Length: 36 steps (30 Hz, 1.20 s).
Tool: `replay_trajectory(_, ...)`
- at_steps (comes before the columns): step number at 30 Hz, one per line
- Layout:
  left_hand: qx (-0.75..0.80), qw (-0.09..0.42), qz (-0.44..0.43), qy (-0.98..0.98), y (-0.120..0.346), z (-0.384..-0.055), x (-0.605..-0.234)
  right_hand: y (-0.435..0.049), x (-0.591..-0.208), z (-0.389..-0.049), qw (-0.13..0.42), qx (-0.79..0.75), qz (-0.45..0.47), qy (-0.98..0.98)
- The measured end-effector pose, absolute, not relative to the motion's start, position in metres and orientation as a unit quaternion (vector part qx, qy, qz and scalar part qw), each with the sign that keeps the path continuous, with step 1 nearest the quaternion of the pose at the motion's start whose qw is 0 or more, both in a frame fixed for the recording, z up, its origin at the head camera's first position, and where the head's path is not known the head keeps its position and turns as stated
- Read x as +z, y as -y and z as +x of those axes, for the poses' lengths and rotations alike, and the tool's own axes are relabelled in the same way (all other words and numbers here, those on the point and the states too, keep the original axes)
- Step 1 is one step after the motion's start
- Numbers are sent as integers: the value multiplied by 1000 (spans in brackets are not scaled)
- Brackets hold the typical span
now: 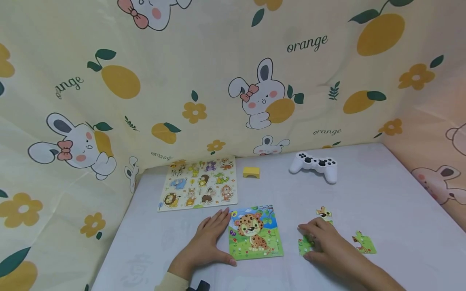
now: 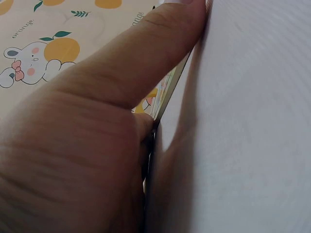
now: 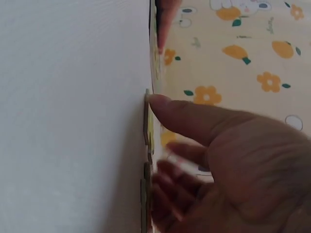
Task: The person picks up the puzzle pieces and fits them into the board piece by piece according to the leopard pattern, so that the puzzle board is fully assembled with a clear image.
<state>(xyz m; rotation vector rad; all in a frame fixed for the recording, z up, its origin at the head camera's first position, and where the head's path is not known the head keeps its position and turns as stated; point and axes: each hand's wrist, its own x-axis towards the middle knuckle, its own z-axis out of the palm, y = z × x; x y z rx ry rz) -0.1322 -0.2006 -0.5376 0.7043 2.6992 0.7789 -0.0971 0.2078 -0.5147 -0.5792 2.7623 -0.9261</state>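
A square leopard picture puzzle board (image 1: 267, 238) lies flat at the front middle of the table. My left hand (image 1: 209, 240) rests beside it, straight fingers along its left edge and thumb at its lower left corner. To the right, my right hand (image 1: 327, 244) is low over loose jigsaw pieces, its fingers loosely bent and apart from the thumb. In the right wrist view the thumb touches the end of a flat green piece (image 3: 147, 119). Another piece (image 1: 323, 212) shows beyond the fingers, and one more piece (image 1: 365, 243) lies right of the hand, partly covered by the wrist.
Behind the left hand lies a wooden animal puzzle board (image 1: 198, 182). A yellow arch block (image 1: 251, 173) sits to its right, and a white game controller (image 1: 315, 162) is farther right. Patterned cloth (image 1: 218, 72) hangs at the table's back and sides.
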Motion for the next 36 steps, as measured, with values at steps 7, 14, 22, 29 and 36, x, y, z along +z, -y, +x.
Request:
replay_trajectory(7, 269, 123, 241, -924, 201, -130, -541, -207, -518, -94, 78, -328, -193, -922)
replay_trajectory(14, 272, 130, 237, -924, 201, -128, -544, -204, -516, -93, 102, -372, -194, -902)
replay_trajectory(22, 263, 121, 241, -926, 200, -134, -537, -188, -505, -101, 53, -454, -197, -868)
replay_trajectory(29, 257, 121, 237, -929, 200, -139, -535, -155, -508, -110, 60, -496, -201, -843)
replay_trajectory(36, 262, 124, 240, -926, 201, -137, -536, -118, -515, -113, 65, -545, -200, -812)
